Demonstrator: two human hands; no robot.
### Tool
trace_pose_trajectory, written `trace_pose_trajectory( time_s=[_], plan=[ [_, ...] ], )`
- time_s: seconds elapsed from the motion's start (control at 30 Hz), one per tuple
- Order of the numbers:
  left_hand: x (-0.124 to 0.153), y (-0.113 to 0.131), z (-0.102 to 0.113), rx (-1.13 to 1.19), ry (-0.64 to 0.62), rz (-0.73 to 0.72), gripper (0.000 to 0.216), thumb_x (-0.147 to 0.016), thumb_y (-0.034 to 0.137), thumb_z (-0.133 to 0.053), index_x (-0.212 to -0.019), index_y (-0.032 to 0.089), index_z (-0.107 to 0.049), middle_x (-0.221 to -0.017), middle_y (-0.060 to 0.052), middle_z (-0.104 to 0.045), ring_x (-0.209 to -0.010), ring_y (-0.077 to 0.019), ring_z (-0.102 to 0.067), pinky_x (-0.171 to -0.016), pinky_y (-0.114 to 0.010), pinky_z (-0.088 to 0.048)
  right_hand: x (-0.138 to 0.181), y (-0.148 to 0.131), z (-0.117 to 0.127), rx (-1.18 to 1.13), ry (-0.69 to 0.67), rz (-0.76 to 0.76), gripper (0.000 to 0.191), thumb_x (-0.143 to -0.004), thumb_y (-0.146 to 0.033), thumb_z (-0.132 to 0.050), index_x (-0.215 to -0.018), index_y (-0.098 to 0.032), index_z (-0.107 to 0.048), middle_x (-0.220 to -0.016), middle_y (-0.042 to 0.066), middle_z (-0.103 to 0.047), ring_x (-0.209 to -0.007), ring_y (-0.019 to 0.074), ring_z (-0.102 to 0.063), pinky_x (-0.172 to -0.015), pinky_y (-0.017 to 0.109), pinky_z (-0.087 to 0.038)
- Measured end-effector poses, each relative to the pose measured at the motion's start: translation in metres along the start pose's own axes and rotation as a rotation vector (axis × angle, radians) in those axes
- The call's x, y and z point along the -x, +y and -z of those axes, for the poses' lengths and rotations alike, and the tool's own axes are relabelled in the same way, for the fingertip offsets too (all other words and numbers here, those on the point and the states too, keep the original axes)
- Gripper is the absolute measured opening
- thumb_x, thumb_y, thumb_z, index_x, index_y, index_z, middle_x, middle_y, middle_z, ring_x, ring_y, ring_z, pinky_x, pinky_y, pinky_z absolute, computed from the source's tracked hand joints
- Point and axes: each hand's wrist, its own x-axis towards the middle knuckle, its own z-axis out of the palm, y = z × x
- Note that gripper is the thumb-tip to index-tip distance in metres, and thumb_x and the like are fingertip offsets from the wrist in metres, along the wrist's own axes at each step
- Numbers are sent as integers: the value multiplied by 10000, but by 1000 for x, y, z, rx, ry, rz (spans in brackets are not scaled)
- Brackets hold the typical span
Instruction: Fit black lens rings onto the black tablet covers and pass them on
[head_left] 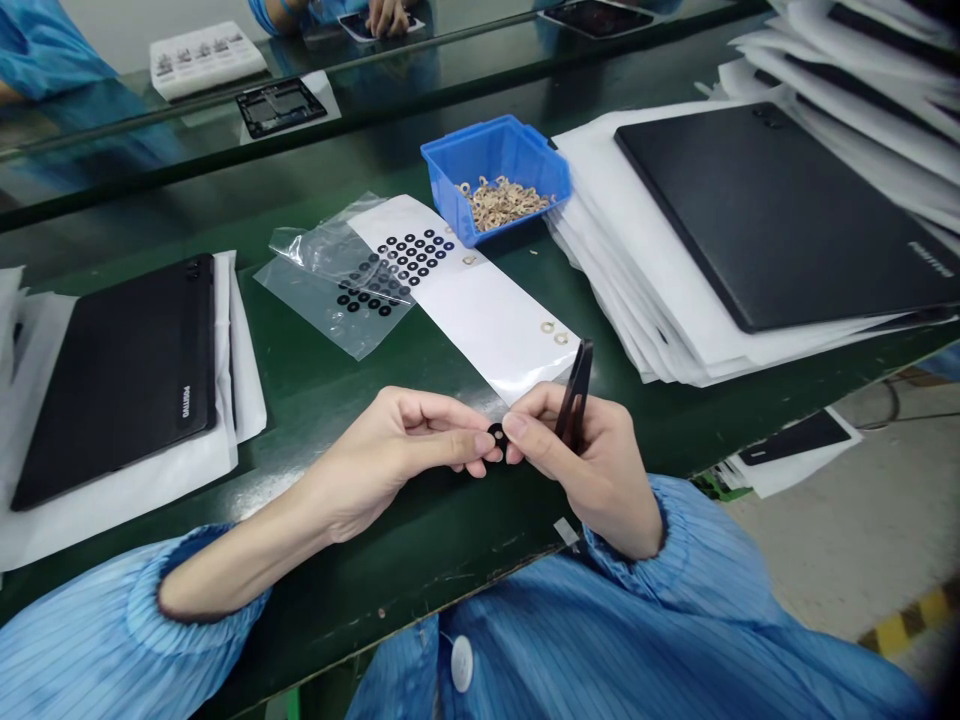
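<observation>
While the black ring is sitting between them above the table, the left hand is pinching its left edge and the right hand, also holding tweezers, is gripping its right.

On the worktop, a bare lane runs between the left-hand tablet and the clear plastic bag toward the far edge. The blue parts bin and right-hand tablet stack wall off the right. The person's left hand and right hand, its tweezers jutting upward, obstruct the middle; bare surface separates them from the near edge.
</observation>
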Motion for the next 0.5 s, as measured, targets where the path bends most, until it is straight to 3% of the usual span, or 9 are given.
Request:
trace_pose_trajectory(
  time_s=[0.2, 0.5],
  plan=[
    [0, -3, 0, 32, 22, -43, 106, -707, 105, -679, -763, 168, -743, -733, -27, -708, -635, -73, -596, -615, -132, -472, 0, -2, -1, 20, 44, 52, 118, -760, -185, -636, -647, -161, -610, -557, -24, -601, -541, 94, -582, -512, 201, -474],
    [-2, -8, -2, 144, 8, 22, 58, -733, 116, -668, -751, 116, -723, -712, -29, -690, -628, -60, -592, -621, -126, -474, 2, 2, 0, 6, 21, 53, 158, -793, -211, -603, -647, -155, -594, -513, -40, -535, -420, 50, -434, -430, 197, -393]
  ],
)
